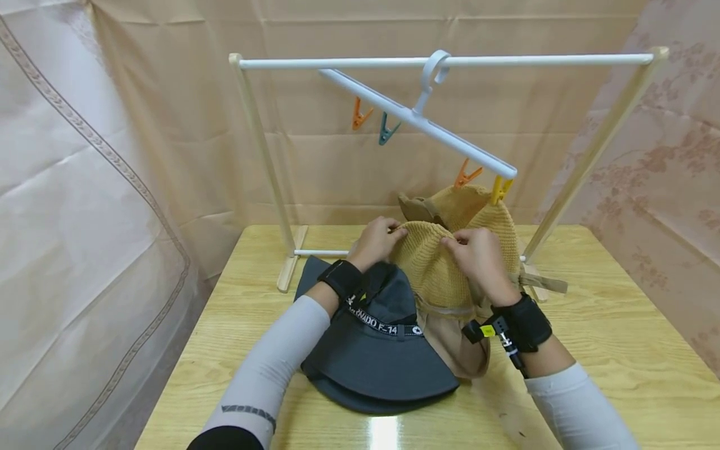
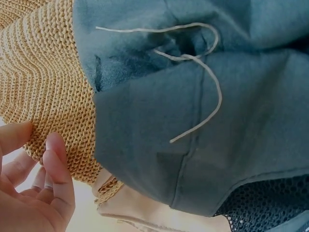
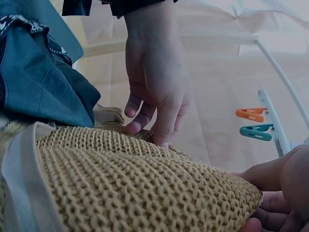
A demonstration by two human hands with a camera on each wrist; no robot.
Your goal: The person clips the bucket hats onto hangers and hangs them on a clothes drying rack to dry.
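Hat of tan knit (image 1: 430,262): your left hand (image 1: 375,240) and right hand (image 1: 481,255) pinch its edge, seemingly aligning it; next move probably needs even tension.

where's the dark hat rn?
Head view, lower centre: on the table, overlapping the left side of the knit hat that both hands pinch; the left wrist partly covers the dark hat.

Pale grey sleeves (image 1: 281,356), left one with dark patterned mark (image 1: 247,410), black wrist straps (image 1: 529,322), yellow label (image 1: 487,330) at right wrist
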